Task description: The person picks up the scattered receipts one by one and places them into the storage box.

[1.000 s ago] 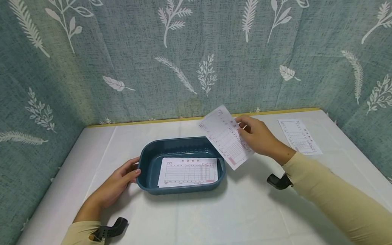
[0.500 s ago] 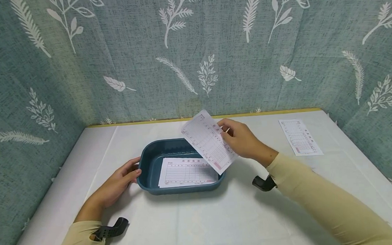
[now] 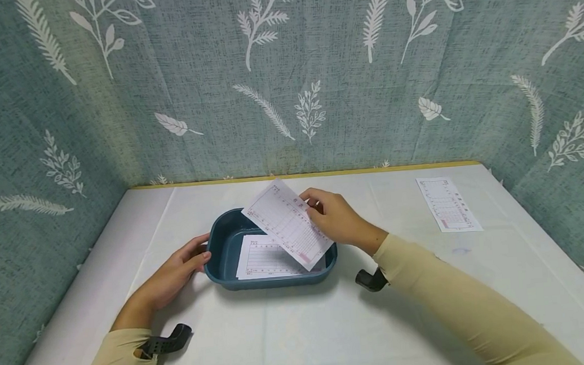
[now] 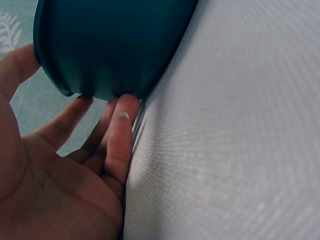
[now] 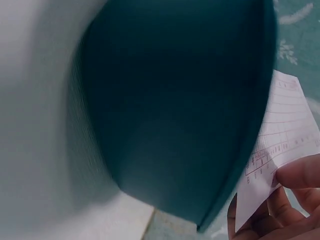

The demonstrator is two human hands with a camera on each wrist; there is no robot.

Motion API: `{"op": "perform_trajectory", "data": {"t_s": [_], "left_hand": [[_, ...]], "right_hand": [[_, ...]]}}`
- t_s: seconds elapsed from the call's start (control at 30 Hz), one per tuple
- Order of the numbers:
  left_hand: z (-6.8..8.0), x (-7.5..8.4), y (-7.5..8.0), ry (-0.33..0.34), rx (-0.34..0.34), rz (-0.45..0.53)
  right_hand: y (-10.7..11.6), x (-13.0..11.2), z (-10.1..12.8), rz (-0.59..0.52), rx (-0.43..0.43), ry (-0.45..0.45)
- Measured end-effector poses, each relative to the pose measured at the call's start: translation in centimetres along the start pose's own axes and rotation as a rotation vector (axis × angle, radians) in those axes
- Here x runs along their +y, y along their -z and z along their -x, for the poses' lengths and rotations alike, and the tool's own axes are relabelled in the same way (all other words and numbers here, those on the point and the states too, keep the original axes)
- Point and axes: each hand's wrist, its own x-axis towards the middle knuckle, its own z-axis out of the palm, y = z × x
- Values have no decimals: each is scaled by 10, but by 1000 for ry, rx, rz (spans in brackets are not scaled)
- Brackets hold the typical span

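R hand (image 3: 337, 221) fingers pinch slip (image 3: 287, 223) over tray (image 3: 219, 238); L hand (image 3: 176, 272) flat on tray.

Left hand (image 3: 176, 271) lay low, fingers straight and relaxed, thumb up. Right hand (image 3: 336, 220) was raised, fingers and thumb pinched together. Both forearms were sleeved, angled inward.

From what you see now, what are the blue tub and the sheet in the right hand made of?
The blue tub looks like moulded plastic: one even teal colour, rounded corners, a soft sheen. The sheet pinched by the right hand looks like thin matte paper: white, printed with a ruled form.
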Motion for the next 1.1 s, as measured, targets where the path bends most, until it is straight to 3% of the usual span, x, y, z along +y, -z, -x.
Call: {"op": "perform_trajectory", "data": {"t_s": [0.3,0.63,1.1], "left_hand": [[0,0,0,1,-1,2],[0,0,0,-15,-4,5],[1,-1,1,-25,-9,3]], "right_hand": [[-21,-1,-3,4,-64,44],[-36,0,-6,148,-103,104],[-42,2,-5,290,-287,88]]}}
